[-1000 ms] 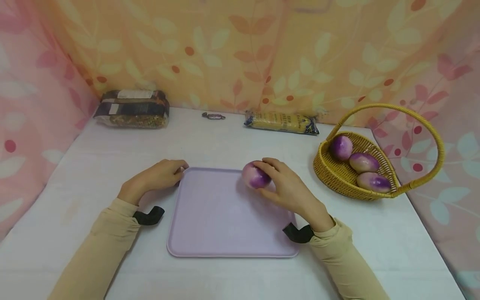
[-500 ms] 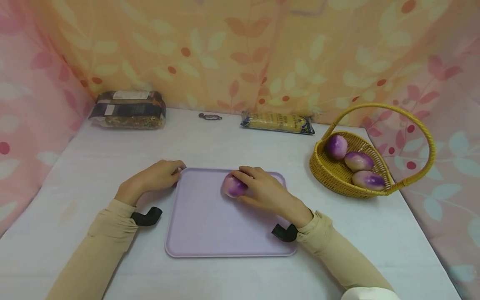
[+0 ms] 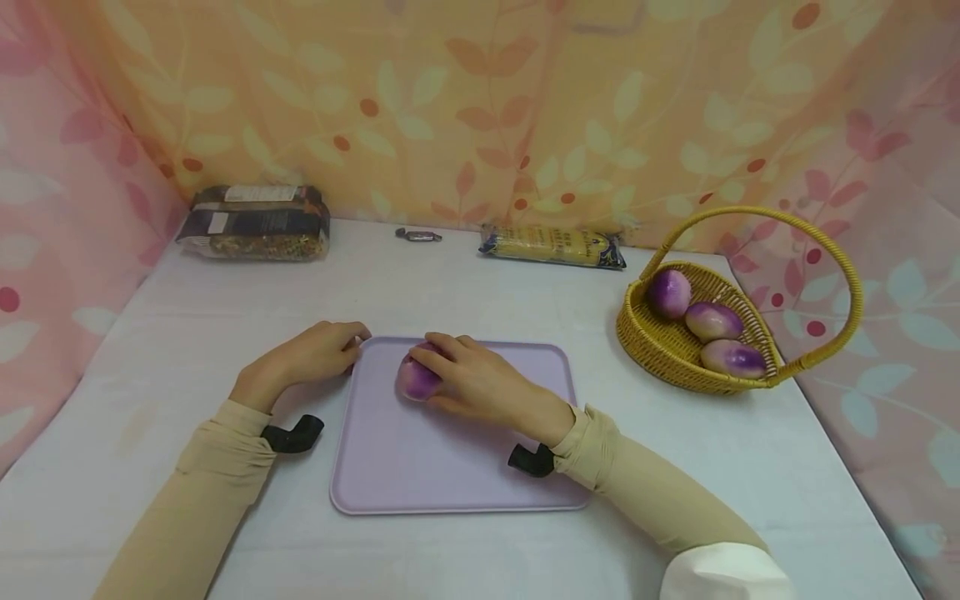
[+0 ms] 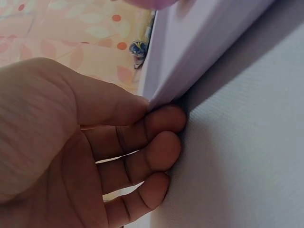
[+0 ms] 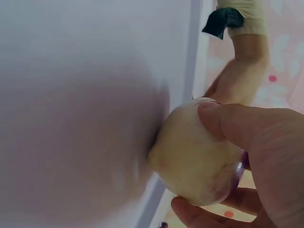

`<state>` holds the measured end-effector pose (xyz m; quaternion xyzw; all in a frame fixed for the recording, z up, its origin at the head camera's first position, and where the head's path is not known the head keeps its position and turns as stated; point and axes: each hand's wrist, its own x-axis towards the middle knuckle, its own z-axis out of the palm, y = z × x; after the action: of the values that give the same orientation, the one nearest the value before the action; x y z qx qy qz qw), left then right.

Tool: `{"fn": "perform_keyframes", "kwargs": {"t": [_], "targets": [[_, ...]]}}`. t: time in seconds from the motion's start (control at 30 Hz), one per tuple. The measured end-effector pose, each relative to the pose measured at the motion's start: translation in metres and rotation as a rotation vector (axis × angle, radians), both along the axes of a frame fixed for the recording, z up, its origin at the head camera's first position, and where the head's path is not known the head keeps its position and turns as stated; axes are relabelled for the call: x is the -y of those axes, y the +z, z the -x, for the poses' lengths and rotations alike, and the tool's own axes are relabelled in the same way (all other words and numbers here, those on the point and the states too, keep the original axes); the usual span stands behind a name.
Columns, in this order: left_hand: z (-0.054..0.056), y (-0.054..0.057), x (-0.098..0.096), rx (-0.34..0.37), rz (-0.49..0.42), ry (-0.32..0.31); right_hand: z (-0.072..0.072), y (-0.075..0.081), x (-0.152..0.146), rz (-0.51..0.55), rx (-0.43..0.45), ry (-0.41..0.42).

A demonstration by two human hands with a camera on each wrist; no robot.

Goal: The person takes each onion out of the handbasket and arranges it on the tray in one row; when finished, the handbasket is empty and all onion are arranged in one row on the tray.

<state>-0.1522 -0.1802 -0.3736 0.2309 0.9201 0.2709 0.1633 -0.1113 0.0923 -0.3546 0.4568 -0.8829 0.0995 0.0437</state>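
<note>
My right hand (image 3: 480,379) grips a purple-and-white turnip (image 3: 417,381) low over the left back part of the lilac tray (image 3: 450,467). In the right wrist view the turnip (image 5: 192,154) shows its pale, nubbed end close to the tray surface, with thumb and fingers around its sides. At the tray's back left corner my left hand (image 3: 311,358) pinches the rim. The left wrist view shows the thumb on the tray's edge (image 4: 166,80) and the fingertips (image 4: 166,118) beneath and beside it, against the white cloth.
A wicker basket (image 3: 633,333) with a tall handle stands at the right, holding 3 more turnips (image 3: 714,322). Along the back lie a dark clear-fronted food bag (image 3: 255,223), a small wrapped candy (image 3: 418,236) and a yellow packet (image 3: 551,246). Patterned cloth hangs behind.
My right hand has carried the turnip leftward across the tray, from its back right part to its back left part. The left hand has stayed at the tray corner.
</note>
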Motion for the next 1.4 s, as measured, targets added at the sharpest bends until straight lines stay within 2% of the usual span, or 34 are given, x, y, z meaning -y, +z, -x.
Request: {"fn": "perform_keyframes", "kwargs": {"t": [0.47, 0.77, 1.2, 1.4], "targets": [[-0.001, 0.002, 0.001, 0.018, -0.018, 0.000, 0.001, -0.004, 0.035, -0.026, 0.011, 0.056], [0.000, 0.001, 0.002, 0.011, -0.015, -0.016, -0.001, -0.004, 0.053, -0.051, -0.031, 0.073], [-0.001, 0.001, 0.002, 0.005, -0.014, -0.028, -0.004, -0.006, 0.054, -0.042, -0.040, 0.067], [-0.001, 0.001, 0.002, 0.004, -0.018, -0.013, -0.005, -0.004, 0.052, -0.081, -0.002, 0.043]]}}
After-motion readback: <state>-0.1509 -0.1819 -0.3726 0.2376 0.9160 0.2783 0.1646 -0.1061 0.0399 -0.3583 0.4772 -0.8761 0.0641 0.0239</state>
